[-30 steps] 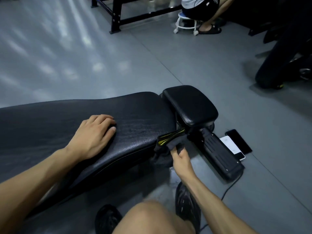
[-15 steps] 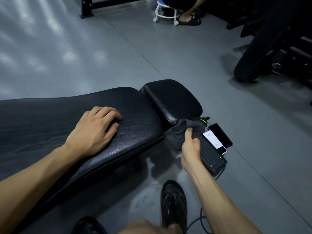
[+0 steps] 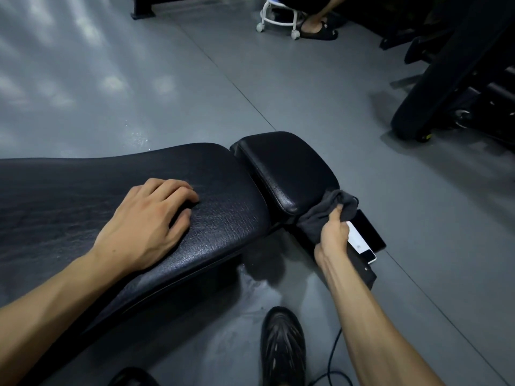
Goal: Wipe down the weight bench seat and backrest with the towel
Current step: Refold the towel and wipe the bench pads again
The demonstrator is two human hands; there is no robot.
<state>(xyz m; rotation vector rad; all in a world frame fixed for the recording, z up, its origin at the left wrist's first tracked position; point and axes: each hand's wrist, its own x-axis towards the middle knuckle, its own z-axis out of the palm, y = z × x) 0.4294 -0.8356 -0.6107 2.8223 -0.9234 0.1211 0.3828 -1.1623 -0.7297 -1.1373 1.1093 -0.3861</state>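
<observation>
The black weight bench lies across the view: a long textured backrest (image 3: 223,207) on the left and a smaller seat pad (image 3: 287,168) to its right. My left hand (image 3: 150,221) rests palm down on the backrest, fingers loosely bent. My right hand (image 3: 333,232) grips a dark grey towel (image 3: 328,210), which is bunched against the seat pad's near right corner. Part of the towel hangs below the pad's edge.
Two phones, one black (image 3: 370,232) and one white (image 3: 362,246), lie on the grey floor beside the bench's foot bar (image 3: 362,268). My black shoe (image 3: 282,349) and a cable (image 3: 331,358) are below. A wheeled stool (image 3: 278,18) with a seated person and dark gym machines (image 3: 446,79) stand behind.
My right hand has carried the towel from under the gap between the pads up to the seat pad's near right corner. The left hand stays on the backrest.
</observation>
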